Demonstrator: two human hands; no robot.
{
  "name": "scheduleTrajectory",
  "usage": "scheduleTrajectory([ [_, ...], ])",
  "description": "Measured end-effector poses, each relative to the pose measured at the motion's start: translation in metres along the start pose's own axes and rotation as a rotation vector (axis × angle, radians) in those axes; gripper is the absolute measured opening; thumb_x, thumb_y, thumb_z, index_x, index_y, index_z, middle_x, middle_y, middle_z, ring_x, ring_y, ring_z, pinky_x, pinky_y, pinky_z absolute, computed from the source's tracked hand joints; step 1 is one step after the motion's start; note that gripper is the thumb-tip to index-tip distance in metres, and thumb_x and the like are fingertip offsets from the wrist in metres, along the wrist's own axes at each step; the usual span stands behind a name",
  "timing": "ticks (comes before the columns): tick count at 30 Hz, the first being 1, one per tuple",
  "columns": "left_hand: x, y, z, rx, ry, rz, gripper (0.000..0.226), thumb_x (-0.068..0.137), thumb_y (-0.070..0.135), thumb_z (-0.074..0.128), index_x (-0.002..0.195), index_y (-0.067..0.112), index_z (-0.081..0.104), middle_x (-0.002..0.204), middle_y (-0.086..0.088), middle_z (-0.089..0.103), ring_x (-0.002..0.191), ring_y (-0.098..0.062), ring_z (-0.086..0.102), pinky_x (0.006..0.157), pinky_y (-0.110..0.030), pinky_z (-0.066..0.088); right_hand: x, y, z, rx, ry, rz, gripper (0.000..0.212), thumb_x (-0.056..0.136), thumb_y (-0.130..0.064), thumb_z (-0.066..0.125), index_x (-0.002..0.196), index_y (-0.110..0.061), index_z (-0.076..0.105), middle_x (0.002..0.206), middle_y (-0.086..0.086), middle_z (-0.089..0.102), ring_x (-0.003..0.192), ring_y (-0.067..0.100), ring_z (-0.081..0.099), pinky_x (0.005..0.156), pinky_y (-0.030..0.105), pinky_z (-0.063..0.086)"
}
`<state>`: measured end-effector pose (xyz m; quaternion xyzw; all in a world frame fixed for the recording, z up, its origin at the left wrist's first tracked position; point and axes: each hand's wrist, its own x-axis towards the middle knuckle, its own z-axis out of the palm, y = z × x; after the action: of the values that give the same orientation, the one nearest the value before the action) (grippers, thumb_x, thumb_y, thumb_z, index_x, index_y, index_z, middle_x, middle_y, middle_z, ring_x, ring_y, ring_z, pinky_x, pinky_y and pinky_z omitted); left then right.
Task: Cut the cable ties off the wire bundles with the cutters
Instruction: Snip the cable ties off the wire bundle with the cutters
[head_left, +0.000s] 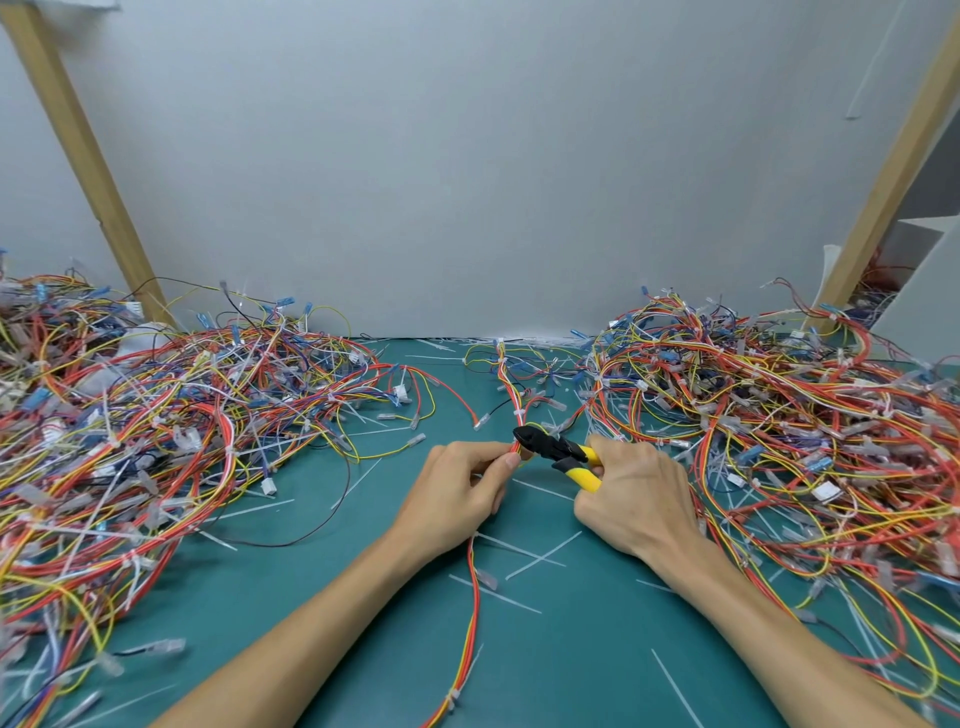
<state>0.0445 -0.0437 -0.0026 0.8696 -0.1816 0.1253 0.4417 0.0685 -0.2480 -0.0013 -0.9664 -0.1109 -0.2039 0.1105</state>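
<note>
Pinching wire bundle (511, 397) between thumb and fingertips: left hand (457, 493), mid-mat. Right hand (634, 499) curled round yellow handles of cutters (558, 451); black head touches bundle just beyond left fingertips. Bundle lies on green mat (571, 649) between left wire pile (156, 426) and right wire pile (779, 415). White tie offcuts (540, 556) near wrists.

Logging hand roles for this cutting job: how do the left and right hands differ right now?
The left hand pinches the wire bundle; the right hand grips the yellow-handled cutters. The left hand sits beside the cutters' black head; the right hand wraps the handles. Both are over the green mat, each holding something.
</note>
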Motion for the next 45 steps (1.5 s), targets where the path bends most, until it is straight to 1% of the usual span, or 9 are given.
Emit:
scheduleTrajectory([
  [12,0.0,0.0,-0.001,-0.002,0.006,-0.011,0.035,0.101,0.028,0.046,0.074,0.012,0.061,0.053,-0.004,0.055,0.046,-0.006,0.039,0.051,-0.018,0.033,0.0,0.0,-0.002,0.032,0.014,0.033,0.015,0.056,-0.032,0.044,0.064,-0.019,0.04,0.051,-0.004,0.043,0.05,0.024,0.042,0.046,0.028,0.025],
  [21,0.001,0.0,0.001,-0.06,0.008,-0.088,0.027,0.102,0.032,0.046,0.099,0.022,0.071,0.05,0.007,0.06,0.045,-0.002,0.047,0.05,-0.012,0.035,0.0,0.002,-0.005,0.183,0.076,0.082,0.023,0.065,-0.026,0.055,0.063,-0.019,0.034,0.05,-0.003,0.041,0.054,0.032,0.043,0.046,0.029,0.026],
  [26,0.002,0.001,0.001,-0.077,0.013,-0.123,0.027,0.1,0.035,0.048,0.1,0.021,0.071,0.056,0.005,0.065,0.056,-0.004,0.062,0.059,-0.019,0.044,-0.002,0.0,-0.008,0.198,0.158,0.067,0.037,0.07,-0.024,0.066,0.065,-0.027,0.029,0.052,-0.01,0.036,0.051,0.021,0.037,0.045,0.025,0.019],
  [31,0.002,-0.001,0.001,-0.07,-0.003,-0.129,0.029,0.102,0.035,0.044,0.1,0.026,0.072,0.062,0.002,0.065,0.059,-0.005,0.066,0.06,-0.021,0.043,0.001,-0.001,-0.007,0.22,0.178,0.048,0.024,0.074,-0.03,0.066,0.088,-0.026,0.046,0.077,-0.009,0.048,0.078,0.02,0.042,0.059,0.031,0.027],
  [34,0.004,0.002,0.001,-0.138,-0.018,-0.164,0.032,0.101,0.032,0.04,0.097,0.028,0.072,0.062,0.002,0.066,0.046,-0.006,0.049,0.05,-0.02,0.036,0.003,0.003,-0.005,0.301,0.183,0.059,0.039,0.075,-0.025,0.069,0.11,-0.02,0.054,0.093,-0.004,0.054,0.091,0.021,0.043,0.073,0.032,0.032],
  [36,0.004,0.004,0.0,-0.208,-0.042,-0.183,0.032,0.087,0.029,0.04,0.095,0.027,0.071,0.06,0.001,0.068,0.041,-0.008,0.043,0.047,-0.019,0.034,0.004,0.005,-0.004,0.36,0.192,0.074,0.042,0.075,-0.021,0.069,0.115,-0.018,0.054,0.099,-0.003,0.053,0.094,0.02,0.043,0.077,0.031,0.032],
  [38,0.004,0.005,-0.001,-0.222,-0.064,-0.191,0.035,0.078,0.028,0.041,0.095,0.027,0.071,0.058,0.0,0.067,0.041,-0.01,0.042,0.048,-0.023,0.035,0.005,0.006,-0.003,0.405,0.193,0.079,0.039,0.077,-0.019,0.066,0.114,-0.016,0.054,0.1,-0.002,0.053,0.095,0.02,0.043,0.078,0.03,0.031],
  [41,0.002,0.004,-0.001,-0.233,-0.06,-0.182,0.035,0.084,0.034,0.04,0.097,0.026,0.072,0.06,0.005,0.066,0.04,-0.01,0.041,0.049,-0.024,0.036,0.005,0.006,-0.006,0.555,0.215,0.08,0.026,0.074,-0.024,0.055,0.1,-0.019,0.055,0.091,-0.003,0.055,0.088,0.021,0.048,0.071,0.031,0.028],
  [45,0.003,0.001,-0.002,-0.247,-0.05,-0.176,0.039,0.087,0.037,0.038,0.098,0.024,0.073,0.063,0.004,0.066,0.039,-0.012,0.04,0.047,-0.022,0.035,0.005,0.008,-0.01,0.877,0.27,0.197,0.028,0.074,-0.03,0.057,0.101,-0.036,0.058,0.09,-0.011,0.066,0.081,0.006,0.059,0.074,0.026,0.043],
])
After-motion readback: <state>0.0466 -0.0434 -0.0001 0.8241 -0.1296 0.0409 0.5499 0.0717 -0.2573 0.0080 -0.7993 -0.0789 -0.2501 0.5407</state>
